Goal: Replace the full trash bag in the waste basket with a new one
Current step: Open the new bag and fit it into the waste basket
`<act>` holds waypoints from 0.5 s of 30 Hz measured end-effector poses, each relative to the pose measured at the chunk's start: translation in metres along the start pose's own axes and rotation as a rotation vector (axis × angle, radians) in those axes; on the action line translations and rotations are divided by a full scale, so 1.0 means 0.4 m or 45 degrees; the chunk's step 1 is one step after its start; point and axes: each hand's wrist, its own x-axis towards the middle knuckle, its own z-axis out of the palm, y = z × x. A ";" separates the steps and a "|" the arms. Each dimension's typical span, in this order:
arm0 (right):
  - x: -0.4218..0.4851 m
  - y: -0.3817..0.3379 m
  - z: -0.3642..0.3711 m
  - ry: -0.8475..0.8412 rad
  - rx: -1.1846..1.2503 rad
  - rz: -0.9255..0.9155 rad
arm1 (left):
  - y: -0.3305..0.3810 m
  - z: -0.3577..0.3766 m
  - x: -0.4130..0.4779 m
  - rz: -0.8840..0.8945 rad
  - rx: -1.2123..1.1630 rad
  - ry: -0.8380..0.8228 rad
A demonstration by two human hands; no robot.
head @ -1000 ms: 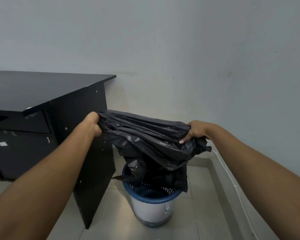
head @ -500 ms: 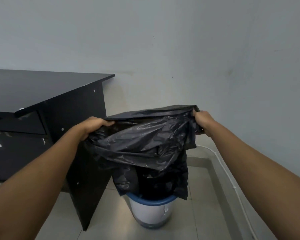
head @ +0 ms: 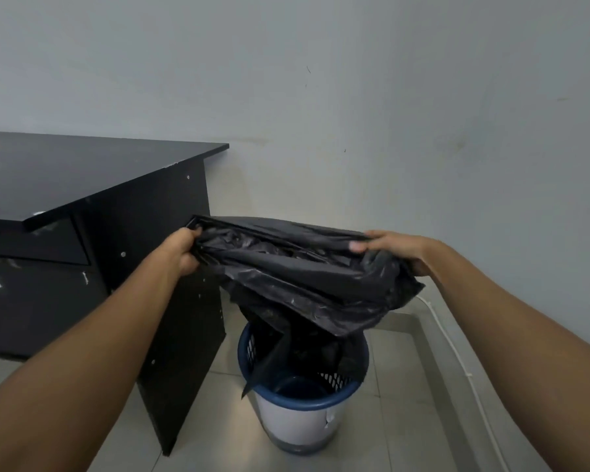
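Observation:
A black plastic trash bag (head: 307, 284) is stretched between my hands above the waste basket (head: 300, 420), a white bin with a blue mesh top and blue rim. My left hand (head: 184, 248) grips the bag's left top edge. My right hand (head: 394, 248) holds its right top edge, fingers laid over the plastic. The bag's mouth is partly spread and its lower end hangs down into the basket. Part of the basket's inside shows blue at the front.
A black desk (head: 82, 185) stands close on the left, its side panel next to the basket. A pale wall is behind. A white cable (head: 457, 349) runs along the tiled floor at the right, by a raised floor edge.
The bag's top edge has dropped lower and spread wider. My right hand moved right and down, my left hand moved a little inward. More of the basket's inside now shows.

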 end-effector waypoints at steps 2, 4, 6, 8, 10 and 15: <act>0.020 0.015 0.008 0.114 -0.433 0.055 | 0.006 0.015 0.015 -0.025 -0.038 0.033; 0.038 0.027 0.017 0.266 -0.439 0.097 | 0.006 0.018 0.025 -0.023 0.071 0.004; 0.059 0.047 0.008 0.387 -0.139 0.157 | 0.004 0.003 0.019 -0.052 0.240 -0.098; 0.079 0.061 -0.007 0.408 0.384 0.171 | 0.002 -0.024 0.013 -0.131 0.595 -0.237; 0.091 0.056 -0.017 0.362 0.885 0.130 | 0.003 -0.036 0.011 -0.200 1.065 -0.418; 0.104 0.024 0.000 0.225 1.141 0.073 | -0.027 -0.008 0.038 -0.078 1.843 -0.314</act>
